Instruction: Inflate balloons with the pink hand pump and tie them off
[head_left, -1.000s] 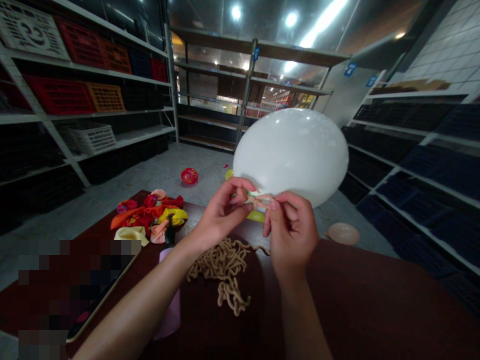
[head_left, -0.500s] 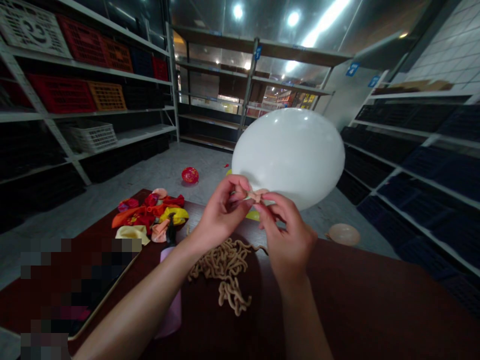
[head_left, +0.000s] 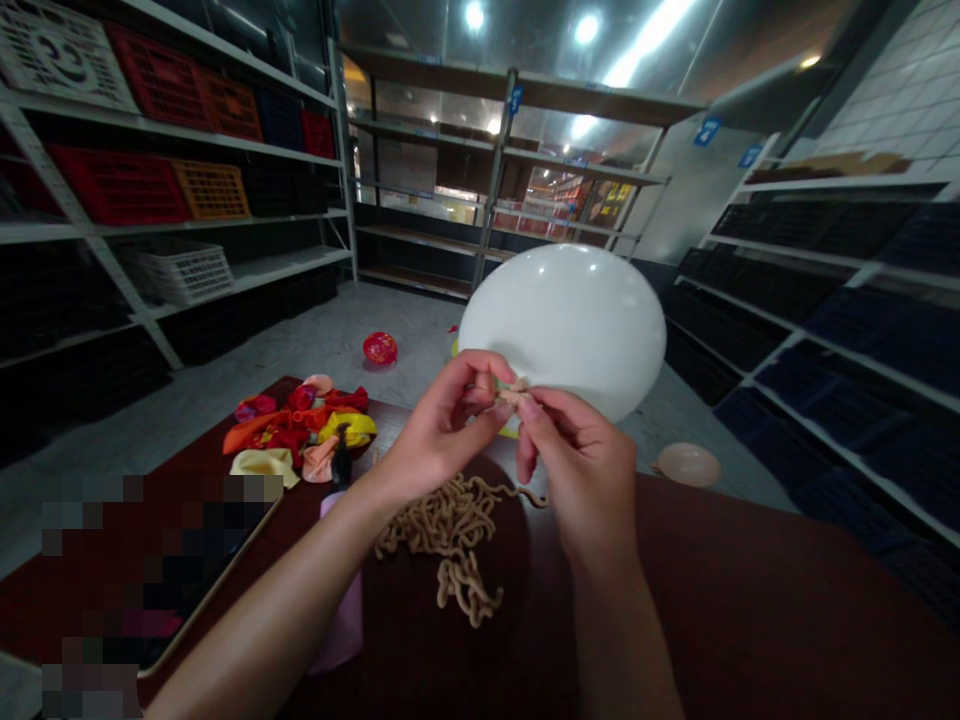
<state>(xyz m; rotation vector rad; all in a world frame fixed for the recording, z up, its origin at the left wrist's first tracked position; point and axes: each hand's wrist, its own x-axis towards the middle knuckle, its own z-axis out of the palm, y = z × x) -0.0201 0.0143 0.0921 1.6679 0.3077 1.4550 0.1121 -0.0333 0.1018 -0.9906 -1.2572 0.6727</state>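
Out in front of me is a large inflated white balloon (head_left: 566, 320), its near end by my fingertips. My left hand (head_left: 457, 420) pinches a short piece of beige cord (head_left: 514, 396) between thumb and fingers at that end. From the other side, my right hand (head_left: 577, 450) pinches the same piece, thumb on top. The balloon's neck is mostly covered by my fingers, so I cannot tell how the cord runs around it. Below the hands, a heap of tan cord (head_left: 442, 520) lies on the dark table, one loose strand reaching right.
Limp coloured balloons (head_left: 300, 425) lie at the table's left, by a lilac bottle (head_left: 341, 630) with a black top. A red balloon (head_left: 380, 348) and a pale peach balloon (head_left: 688, 465) are on the floor. Shelves with crates (head_left: 150, 185) line the room.
My right hand has closed in toward the left, its thumb now over the cord. The white balloon has sunk slightly and shifted left.
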